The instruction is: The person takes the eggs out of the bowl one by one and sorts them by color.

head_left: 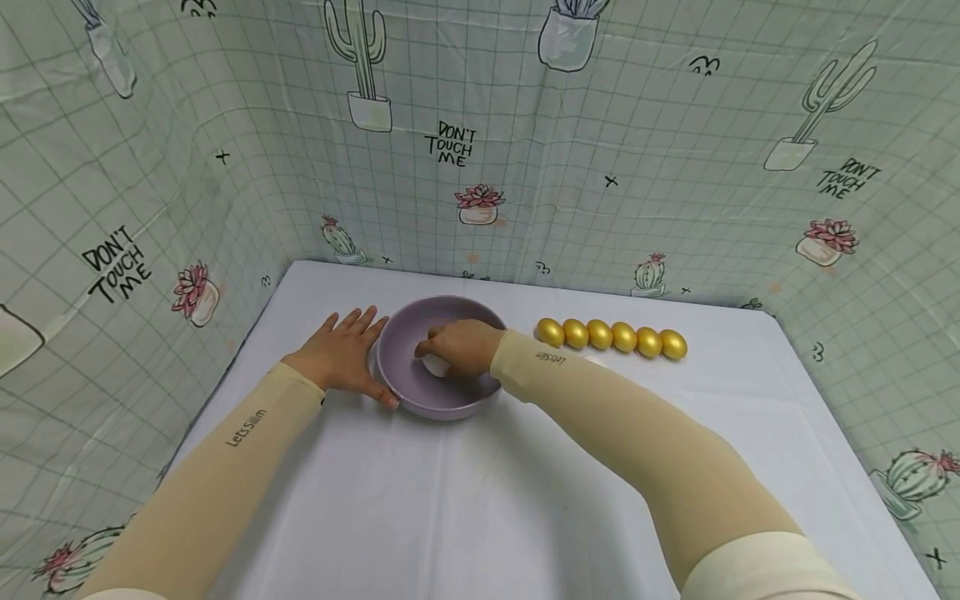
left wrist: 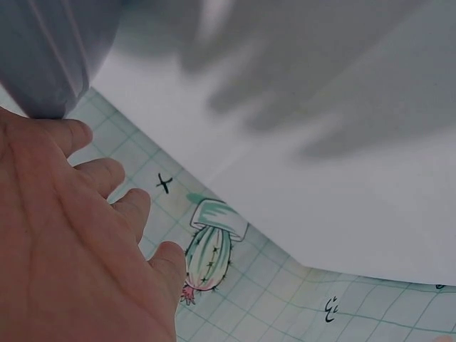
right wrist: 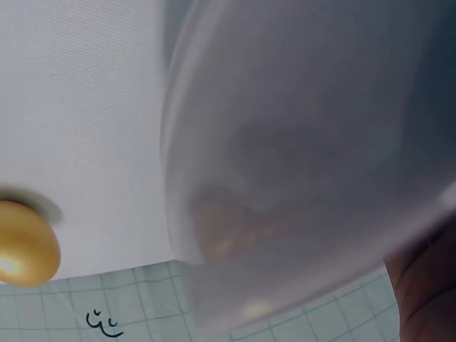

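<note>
A purple bowl (head_left: 442, 408) stands on the white table in the head view. My right hand (head_left: 468, 346) reaches down inside it and grips a smooth white rounded thing (head_left: 435, 365), mostly covered by the fingers. My left hand (head_left: 341, 354) lies at the bowl's left side with fingers spread and straight, its thumb against the bowl's outer wall. In the left wrist view the bowl (left wrist: 57, 64) touches the left hand (left wrist: 78, 235). The right wrist view has the bowl's wall (right wrist: 285, 178) across most of it, with part of the right hand (right wrist: 431, 292) at the lower right edge.
Several golden eggs (head_left: 623, 337) form a row on the table, right of the bowl. Just in front of them, a small pale shape (head_left: 596, 361) peeks out behind the right sleeve. Patterned cloth (head_left: 525, 150) rises behind and beside the white table (head_left: 397, 508).
</note>
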Demonstrator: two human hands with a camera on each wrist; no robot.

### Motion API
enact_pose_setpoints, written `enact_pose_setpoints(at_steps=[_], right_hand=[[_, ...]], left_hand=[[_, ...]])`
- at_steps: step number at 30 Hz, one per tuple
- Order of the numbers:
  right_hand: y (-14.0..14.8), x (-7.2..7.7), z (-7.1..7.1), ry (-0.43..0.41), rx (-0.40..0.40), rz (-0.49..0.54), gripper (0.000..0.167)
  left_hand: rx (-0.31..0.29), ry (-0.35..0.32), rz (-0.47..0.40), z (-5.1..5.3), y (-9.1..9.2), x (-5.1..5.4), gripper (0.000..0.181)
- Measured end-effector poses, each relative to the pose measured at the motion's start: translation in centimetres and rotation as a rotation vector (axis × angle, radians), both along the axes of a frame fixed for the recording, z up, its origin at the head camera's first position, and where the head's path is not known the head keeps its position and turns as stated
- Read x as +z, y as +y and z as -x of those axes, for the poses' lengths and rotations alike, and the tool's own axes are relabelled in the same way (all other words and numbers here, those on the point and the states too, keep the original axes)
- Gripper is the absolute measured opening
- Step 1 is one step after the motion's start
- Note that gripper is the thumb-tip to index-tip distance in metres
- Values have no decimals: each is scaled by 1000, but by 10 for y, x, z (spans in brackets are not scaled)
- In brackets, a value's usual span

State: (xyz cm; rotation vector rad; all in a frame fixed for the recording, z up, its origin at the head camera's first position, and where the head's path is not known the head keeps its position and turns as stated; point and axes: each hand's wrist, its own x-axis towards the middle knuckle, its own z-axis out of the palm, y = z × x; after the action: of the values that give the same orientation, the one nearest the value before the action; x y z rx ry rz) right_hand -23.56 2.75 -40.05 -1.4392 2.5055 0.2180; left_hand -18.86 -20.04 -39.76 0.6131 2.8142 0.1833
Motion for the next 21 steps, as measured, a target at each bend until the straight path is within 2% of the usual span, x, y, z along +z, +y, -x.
enact_pose_setpoints(at_steps=[11, 15, 21], right_hand=[[8, 2, 4, -6, -11, 28, 54], [15, 14, 3, -4, -26, 46, 55], [33, 40, 0, -9, -33, 77, 56]], left_hand=[[2, -8, -1, 2, 0, -1, 139], [8, -17, 2, 2, 0, -2, 140], [8, -14, -3, 2, 0, -2, 140]])
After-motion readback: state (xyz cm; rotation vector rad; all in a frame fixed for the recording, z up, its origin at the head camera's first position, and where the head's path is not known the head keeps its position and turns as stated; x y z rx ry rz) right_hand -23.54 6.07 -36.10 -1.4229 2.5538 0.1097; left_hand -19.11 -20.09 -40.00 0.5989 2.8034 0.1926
